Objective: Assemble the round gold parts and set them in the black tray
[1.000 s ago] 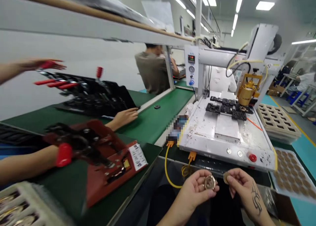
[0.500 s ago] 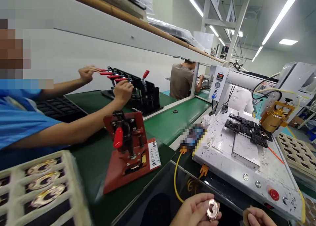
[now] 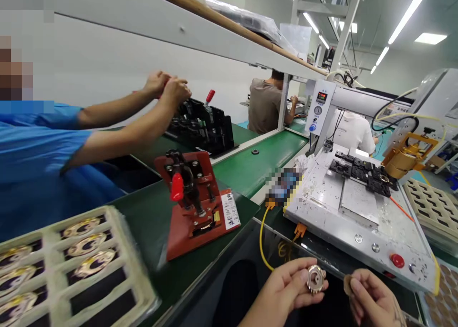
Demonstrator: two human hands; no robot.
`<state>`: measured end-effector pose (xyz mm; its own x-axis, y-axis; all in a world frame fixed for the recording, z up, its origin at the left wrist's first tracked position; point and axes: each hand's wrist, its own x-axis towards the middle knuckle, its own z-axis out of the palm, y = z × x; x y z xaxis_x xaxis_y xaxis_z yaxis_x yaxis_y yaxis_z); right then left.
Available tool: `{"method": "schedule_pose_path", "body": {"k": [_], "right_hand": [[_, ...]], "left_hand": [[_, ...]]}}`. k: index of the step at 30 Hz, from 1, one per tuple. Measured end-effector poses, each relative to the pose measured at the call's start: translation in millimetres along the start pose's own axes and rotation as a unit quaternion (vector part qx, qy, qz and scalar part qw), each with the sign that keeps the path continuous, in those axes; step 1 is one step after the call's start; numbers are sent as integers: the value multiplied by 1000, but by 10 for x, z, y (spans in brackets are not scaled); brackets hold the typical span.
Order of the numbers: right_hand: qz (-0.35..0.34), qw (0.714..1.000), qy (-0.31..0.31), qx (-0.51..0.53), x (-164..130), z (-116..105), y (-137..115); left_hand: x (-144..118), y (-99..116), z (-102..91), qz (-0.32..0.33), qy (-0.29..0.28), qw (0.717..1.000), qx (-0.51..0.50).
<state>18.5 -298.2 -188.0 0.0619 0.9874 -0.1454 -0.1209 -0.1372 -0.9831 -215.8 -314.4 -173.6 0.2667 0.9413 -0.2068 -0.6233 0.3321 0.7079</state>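
Observation:
My left hand (image 3: pixel 291 286) is closed on a small round gold metal ring part (image 3: pixel 315 279), shiny, with an open centre and small prongs on its edge. To its right my right hand (image 3: pixel 372 296) pinches a thin brown disc (image 3: pixel 348 285) between thumb and fingers. A gap separates the disc from the ring part. Both hands are low in view, in front of the white dispensing machine (image 3: pixel 332 231). A similar gold ring (image 3: pixel 384 178) sits on the machine's black fixture (image 3: pixel 361 172).
At left lies a cream tray (image 3: pixel 141 289) with several gold parts. A red toggle-clamp jig (image 3: pixel 200 212) stands on the green bench. A co-worker in blue (image 3: pixel 39 165) works at a black clamp fixture (image 3: pixel 211 131). A yellow cable (image 3: pixel 263 241) hangs near my left hand.
My view has shifted, bringing more of both hands into sight. The ring part and disc stay held. The co-worker's hands have come together at the black fixture.

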Motion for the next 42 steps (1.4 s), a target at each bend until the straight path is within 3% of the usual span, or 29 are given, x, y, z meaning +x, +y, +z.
{"method": "schedule_pose_path", "body": {"k": [4, 8, 19, 29, 35, 42], "right_hand": [[-13, 998, -46, -31, -38, 120, -255], [-6, 995, -93, -32, -25, 157, -395], [57, 987, -141, 56, -69, 114, -414], [76, 982, -171, 31, -121, 60, -411], [60, 986, -158, 8, -118, 32, -389], [-29, 981, -175, -81, -132, 126, -465]], "left_hand": [[-82, 162, 134, -10, -2, 1000, 4], [-101, 195, 195, -23, -5, 1000, 1], [-126, 165, 271, -22, -14, 1000, 10], [-129, 136, 301, -41, 3, 999, -6], [-131, 145, 320, -53, 11, 998, -17], [-141, 106, 299, -33, 5, 999, 20]]}}
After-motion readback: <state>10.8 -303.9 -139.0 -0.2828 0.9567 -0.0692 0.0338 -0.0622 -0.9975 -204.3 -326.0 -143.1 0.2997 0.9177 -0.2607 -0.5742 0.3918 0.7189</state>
